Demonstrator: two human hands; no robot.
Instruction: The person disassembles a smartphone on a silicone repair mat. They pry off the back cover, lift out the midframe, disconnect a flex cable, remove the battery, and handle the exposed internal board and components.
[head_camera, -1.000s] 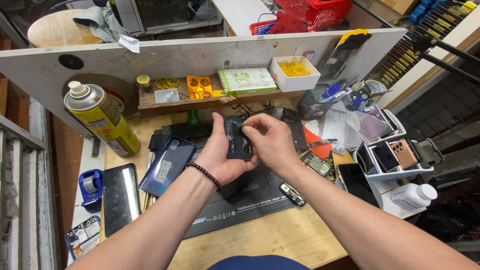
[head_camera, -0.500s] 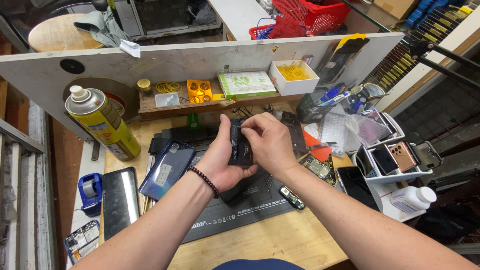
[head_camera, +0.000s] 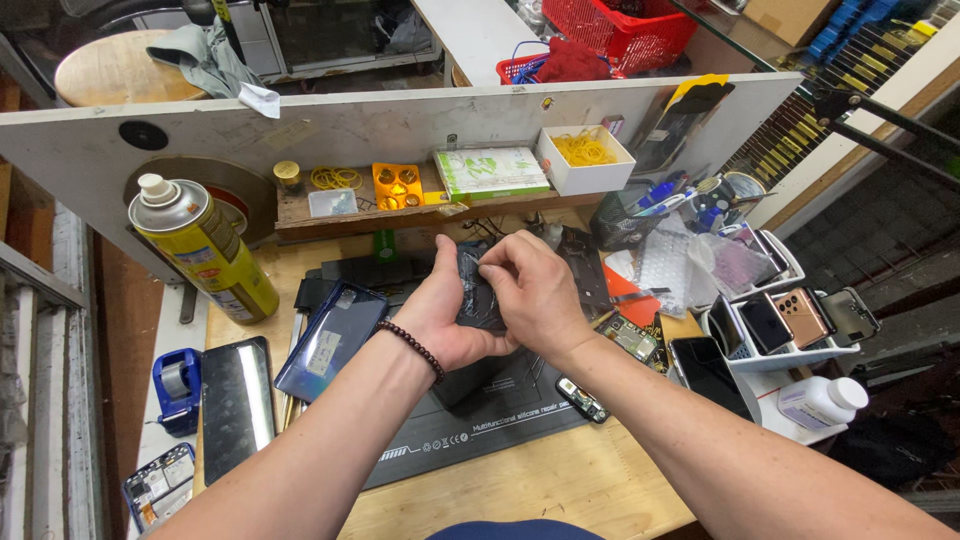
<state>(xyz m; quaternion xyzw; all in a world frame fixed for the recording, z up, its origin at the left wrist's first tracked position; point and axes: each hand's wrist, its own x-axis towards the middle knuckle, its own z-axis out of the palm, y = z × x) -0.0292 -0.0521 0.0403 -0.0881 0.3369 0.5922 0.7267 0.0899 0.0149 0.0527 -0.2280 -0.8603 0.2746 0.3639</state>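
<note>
A yellow spray can (head_camera: 203, 250) with a grey cap stands at nine o'clock, a red basket (head_camera: 625, 28) at one. The repair mat (head_camera: 480, 420) is black with white lettering; the tape dispenser (head_camera: 177, 388) blue; the wrist beads (head_camera: 413, 348) dark brown.

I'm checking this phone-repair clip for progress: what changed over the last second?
Very little. The left hand still cradles the dark, plastic-wrapped phone-sized device above the black rubber repair mat, and the right hand still pinches at its top edge; both hands shifted only slightly. The yellow spray can, blue phone case and white tray of phones stayed put.
</note>
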